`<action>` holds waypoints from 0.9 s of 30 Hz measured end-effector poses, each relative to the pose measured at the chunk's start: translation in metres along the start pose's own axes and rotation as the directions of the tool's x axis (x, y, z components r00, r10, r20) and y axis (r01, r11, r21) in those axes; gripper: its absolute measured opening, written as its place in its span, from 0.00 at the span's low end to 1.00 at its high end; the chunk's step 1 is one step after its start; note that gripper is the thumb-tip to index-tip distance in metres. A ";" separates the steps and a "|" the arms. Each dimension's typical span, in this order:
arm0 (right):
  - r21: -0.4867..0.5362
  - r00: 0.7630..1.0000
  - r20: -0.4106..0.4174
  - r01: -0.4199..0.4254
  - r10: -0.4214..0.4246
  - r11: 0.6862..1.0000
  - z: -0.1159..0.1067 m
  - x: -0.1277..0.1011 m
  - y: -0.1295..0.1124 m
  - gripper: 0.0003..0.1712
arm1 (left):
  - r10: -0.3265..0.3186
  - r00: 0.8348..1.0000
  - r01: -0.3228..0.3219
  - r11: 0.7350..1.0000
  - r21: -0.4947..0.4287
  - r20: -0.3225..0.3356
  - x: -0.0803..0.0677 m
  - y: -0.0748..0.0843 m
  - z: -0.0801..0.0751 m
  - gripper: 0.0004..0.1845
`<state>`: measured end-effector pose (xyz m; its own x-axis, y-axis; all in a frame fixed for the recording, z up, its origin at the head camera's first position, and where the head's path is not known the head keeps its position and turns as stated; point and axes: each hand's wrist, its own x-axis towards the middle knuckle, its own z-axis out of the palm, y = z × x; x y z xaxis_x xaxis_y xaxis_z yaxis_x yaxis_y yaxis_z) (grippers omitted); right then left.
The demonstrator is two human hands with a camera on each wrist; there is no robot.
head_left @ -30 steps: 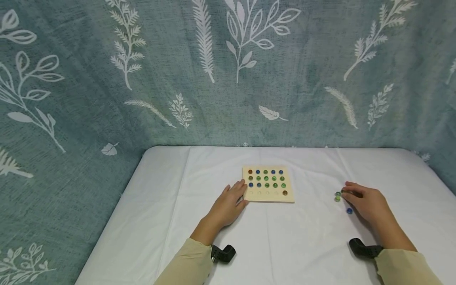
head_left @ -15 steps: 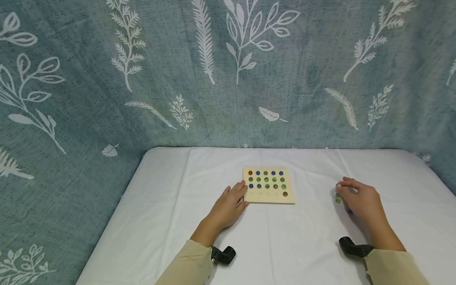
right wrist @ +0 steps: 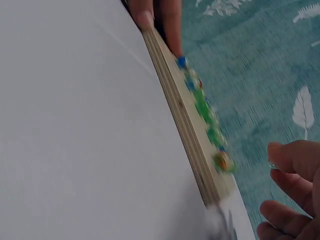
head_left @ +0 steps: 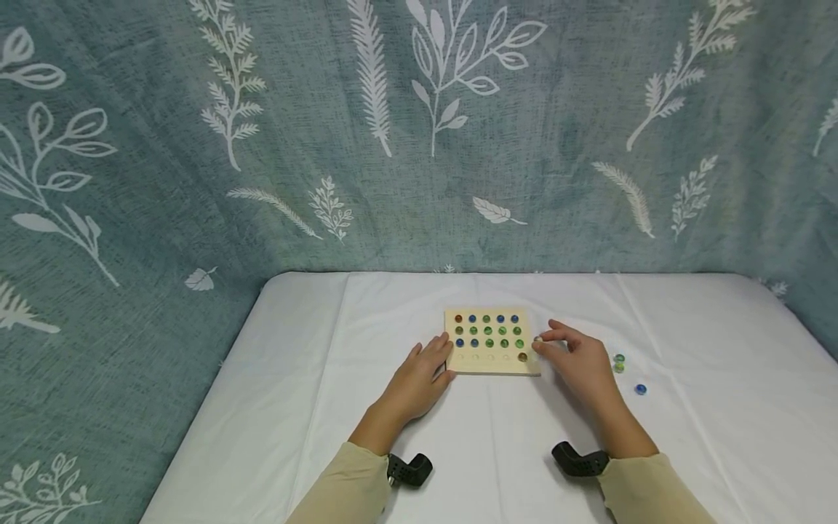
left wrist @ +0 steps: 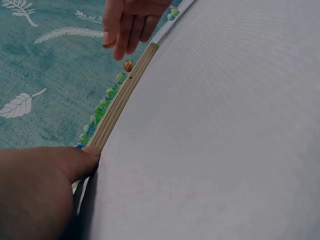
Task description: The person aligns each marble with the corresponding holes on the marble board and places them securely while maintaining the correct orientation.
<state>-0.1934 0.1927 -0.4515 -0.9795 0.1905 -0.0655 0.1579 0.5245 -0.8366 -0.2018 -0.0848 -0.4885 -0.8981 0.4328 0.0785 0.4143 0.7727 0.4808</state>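
In the head view, a pale wooden board point(head_left: 491, 370) lies on the white cloth with rows of glass marbles in its hollows. Its front row shows bare hollows and an amber marble point(head_left: 522, 357) at the right end. My left hand point(head_left: 419, 378) rests at the board's left side, fingers extended. The left wrist view has its thumb point(left wrist: 90, 154) against the board's front edge. Just off the board's right edge, my right hand point(head_left: 579, 364) pinches a small, pale greenish marble point(right wrist: 271, 164) between thumb and index finger, mostly hidden by the fingertips.
Right of my right hand lie a green marble point(head_left: 619, 358) and a yellow-green marble point(head_left: 619, 368) close together, with a blue marble point(head_left: 641, 389) nearer me. Both wrists carry black camera mounts point(head_left: 579, 461). A leaf-patterned curtain point(head_left: 419, 218) hangs behind the table.
My right hand has picked up a marble from the loose group and moved left with it to the board's right edge. My left hand has stayed on the board.
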 end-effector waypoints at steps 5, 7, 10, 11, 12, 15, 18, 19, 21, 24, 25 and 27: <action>0.053 0.999 0.023 -0.046 0.044 0.998 0.020 -0.003 -0.008 0.20 | 0.001 1.000 -0.001 1.000 -0.004 0.003 -0.001 0.001 0.000 0.31; 0.058 0.998 0.020 -0.054 0.053 0.997 0.026 -0.004 -0.009 0.20 | 0.002 1.000 -0.002 1.000 -0.006 0.004 -0.001 0.001 0.000 0.31; 0.065 0.999 0.020 -0.051 0.049 0.997 0.032 -0.004 -0.009 0.19 | 0.004 1.000 -0.004 1.000 -0.007 0.003 -0.001 0.002 -0.001 0.31; 0.064 0.999 0.022 -0.042 0.041 0.997 0.033 -0.005 -0.008 0.19 | 0.006 1.000 -0.006 1.000 -0.005 0.001 -0.001 0.002 -0.001 0.31; 0.068 0.999 0.024 -0.033 0.032 0.997 0.034 -0.005 -0.008 0.19 | 0.007 1.000 -0.007 1.000 -0.005 0.000 -0.001 0.002 -0.001 0.31; 0.064 0.999 0.032 -0.011 0.009 0.998 0.036 -0.005 -0.006 0.19 | 0.008 1.000 -0.008 1.000 0.002 -0.005 -0.001 0.002 -0.001 0.32; 0.051 0.999 0.038 0.000 -0.002 0.999 0.038 -0.006 -0.005 0.18 | 0.008 1.000 -0.008 1.000 0.007 -0.005 -0.001 0.001 -0.001 0.31; 0.042 0.999 0.037 0.003 -0.005 0.999 0.039 -0.006 -0.005 0.18 | 0.009 1.000 -0.009 1.000 0.008 -0.006 -0.001 0.001 -0.001 0.31; 0.029 0.999 0.037 0.008 -0.009 1.000 0.040 -0.006 -0.005 0.17 | 0.011 1.000 -0.011 1.000 0.009 -0.006 -0.001 0.001 -0.001 0.31; 0.009 0.999 0.046 0.022 -0.023 1.000 0.041 -0.007 -0.005 0.16 | 0.013 1.000 -0.013 1.000 0.012 -0.005 -0.001 0.001 -0.001 0.31; 0.003 0.998 0.051 0.026 -0.026 1.000 0.042 -0.008 -0.005 0.16 | 0.013 1.000 -0.013 1.000 0.013 -0.004 -0.001 0.001 -0.001 0.31; -0.010 0.998 0.060 0.036 -0.035 0.999 0.042 -0.008 -0.005 0.16 | 0.012 1.000 -0.012 1.000 0.018 -0.001 0.000 0.001 -0.002 0.31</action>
<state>-0.1916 0.1537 -0.4695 -0.9902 0.1219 -0.0684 0.1239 0.5392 -0.8330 -0.2012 -0.0847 -0.4863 -0.8934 0.4412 0.0854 0.4275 0.7759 0.4640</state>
